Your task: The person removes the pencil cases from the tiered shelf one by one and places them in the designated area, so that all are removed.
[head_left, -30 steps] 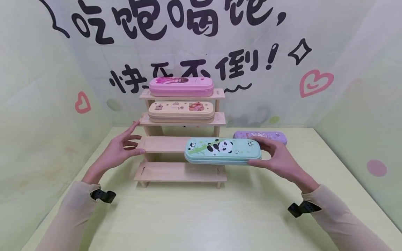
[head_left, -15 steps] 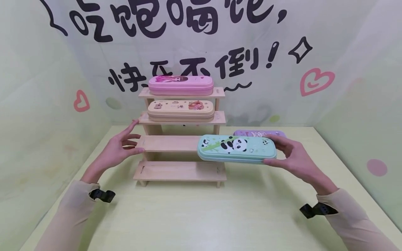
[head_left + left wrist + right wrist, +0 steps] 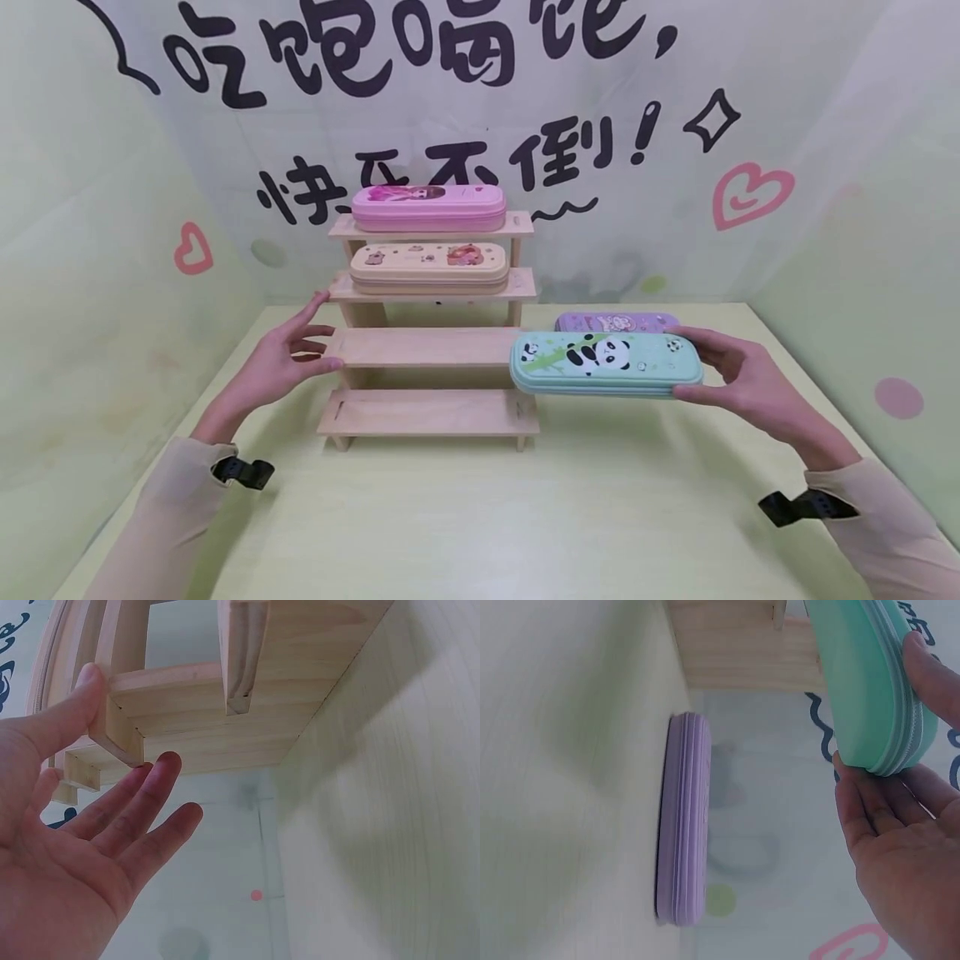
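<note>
The right hand [image 3: 750,383] grips the mint case [image 3: 607,375] by its right end, above the table [image 3: 480,517], its long axis pointing leftward to the rack [image 3: 423,346]. The left hand [image 3: 279,360], fingers loosely extended, touches the rack's left side.

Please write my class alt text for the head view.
A right grip holds a mint panda pencil case near a four-tier wooden stand; the left grip is at its left end. A pink case lies on top, a cream case one tier below; a purple case lies on the table.
</note>
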`<control>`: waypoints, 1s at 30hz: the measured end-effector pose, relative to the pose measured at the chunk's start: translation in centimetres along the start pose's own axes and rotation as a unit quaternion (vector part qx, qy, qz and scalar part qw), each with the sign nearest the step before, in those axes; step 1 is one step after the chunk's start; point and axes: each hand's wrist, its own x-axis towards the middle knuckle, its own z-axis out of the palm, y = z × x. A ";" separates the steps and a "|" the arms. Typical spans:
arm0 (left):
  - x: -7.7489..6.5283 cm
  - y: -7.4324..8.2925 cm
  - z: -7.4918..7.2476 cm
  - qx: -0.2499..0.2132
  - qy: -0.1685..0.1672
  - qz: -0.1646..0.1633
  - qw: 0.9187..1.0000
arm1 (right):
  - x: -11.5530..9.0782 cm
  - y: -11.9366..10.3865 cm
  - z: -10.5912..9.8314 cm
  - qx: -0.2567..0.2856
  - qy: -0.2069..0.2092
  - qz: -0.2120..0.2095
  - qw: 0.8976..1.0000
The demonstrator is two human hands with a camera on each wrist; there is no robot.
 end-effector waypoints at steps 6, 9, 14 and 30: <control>0.1 0.0 0.0 0.003 -0.002 -0.003 1.000 | -0.7 0.7 -1.4 -0.002 0.002 0.003 1.000; 0.1 0.0 0.0 0.002 -0.001 -0.003 1.000 | -0.9 0.9 -2.2 -0.002 0.007 0.010 1.000; 0.1 0.1 0.0 -0.002 0.000 0.002 1.000 | -1.4 1.3 -3.3 -0.010 0.009 0.019 1.000; -0.1 0.1 0.1 -0.006 0.002 0.005 1.000 | -2.5 4.3 -5.5 -0.038 -0.016 0.068 0.997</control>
